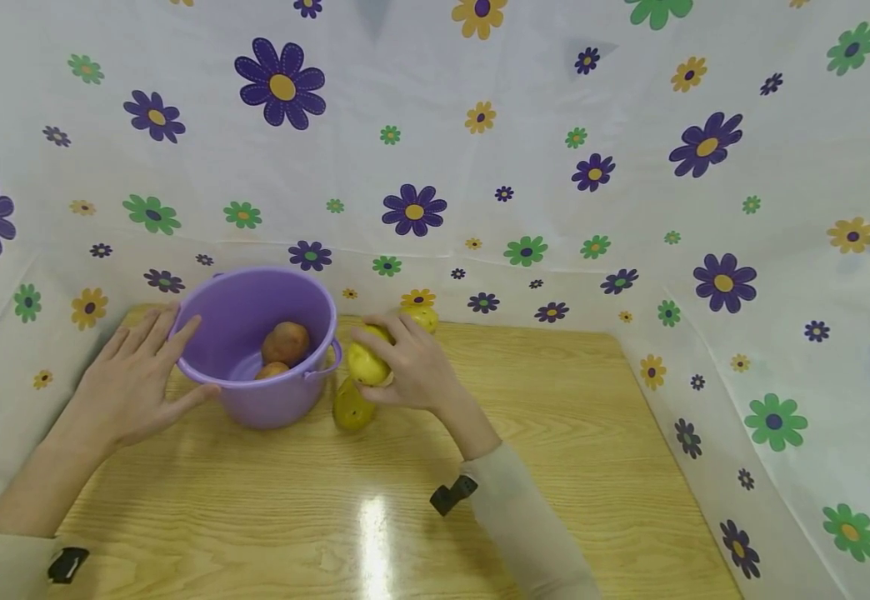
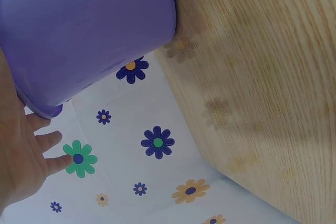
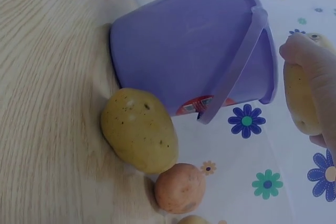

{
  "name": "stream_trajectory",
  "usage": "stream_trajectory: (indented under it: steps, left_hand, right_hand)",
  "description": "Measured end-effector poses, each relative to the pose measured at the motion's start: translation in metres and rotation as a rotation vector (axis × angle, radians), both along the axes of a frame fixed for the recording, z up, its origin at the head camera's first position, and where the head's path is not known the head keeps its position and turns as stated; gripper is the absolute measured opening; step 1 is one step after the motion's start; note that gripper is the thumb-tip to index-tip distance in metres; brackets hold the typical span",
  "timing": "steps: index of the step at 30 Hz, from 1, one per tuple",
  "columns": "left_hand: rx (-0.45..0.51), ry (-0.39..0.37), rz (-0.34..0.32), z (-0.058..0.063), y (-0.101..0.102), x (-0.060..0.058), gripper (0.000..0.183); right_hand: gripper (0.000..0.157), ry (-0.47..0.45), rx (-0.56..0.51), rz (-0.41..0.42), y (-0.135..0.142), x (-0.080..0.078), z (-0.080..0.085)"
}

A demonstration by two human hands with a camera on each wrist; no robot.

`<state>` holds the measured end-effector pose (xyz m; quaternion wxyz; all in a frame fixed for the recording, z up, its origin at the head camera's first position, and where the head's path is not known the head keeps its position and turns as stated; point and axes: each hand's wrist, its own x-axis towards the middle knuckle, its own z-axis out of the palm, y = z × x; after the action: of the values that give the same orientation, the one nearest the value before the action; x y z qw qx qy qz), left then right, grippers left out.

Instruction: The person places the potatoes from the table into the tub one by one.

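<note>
yellow potato (image 1: 366, 360) first: in the head view it is just right of the purple bucket (image 1: 266, 408), next to the bucket's handle (image 1: 326, 367). the right hand (image 1: 416, 367) has it, fingers curled over the top and thumb underneath. on the bench (image 1: 555, 450), a second yellow potato (image 1: 353, 406) sits at the bucket's right side, partly below the held one, and a third one (image 1: 423, 318) shows past the hand, farther to the right of the bucket and toward the back. two brownish potatoes (image 1: 286, 343) lie inside the bucket. the left hand (image 1: 131, 383) is at the bucket's left rim, spread wide with straight fingers and thumb; it has hold of no potato. flowered cloth (image 1: 420, 150) rises behind the bucket.

in the left wrist view the bucket's outer wall fills the top left, and the left hand's fingers reach past its rim, apart from one another. i cannot tell how hard they press on it.

in the right wrist view the held potato is off the bench, near the height of the bucket's rim, gripped by the right hand. beside the bucket's base rests the second yellow potato, with a reddish potato (image 3: 180, 188) just beyond it.
</note>
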<state>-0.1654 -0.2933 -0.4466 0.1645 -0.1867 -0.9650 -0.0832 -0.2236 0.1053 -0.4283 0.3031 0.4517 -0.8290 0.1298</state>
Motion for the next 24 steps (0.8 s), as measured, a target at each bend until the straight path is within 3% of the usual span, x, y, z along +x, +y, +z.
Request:
stream_trajectory:
  steps: [13,24]
  left_hand:
    - [-0.001,-0.003,0.001,0.001,0.0,0.0,0.102]
    - [0.002,-0.016,0.003,0.0,0.001,0.0,0.101]
  right_hand:
    - [0.069,0.024,-0.059,0.062,-0.014,-0.01,0.008]
    - [0.071,0.073,-0.044,0.059,-0.026,-0.013,0.021]
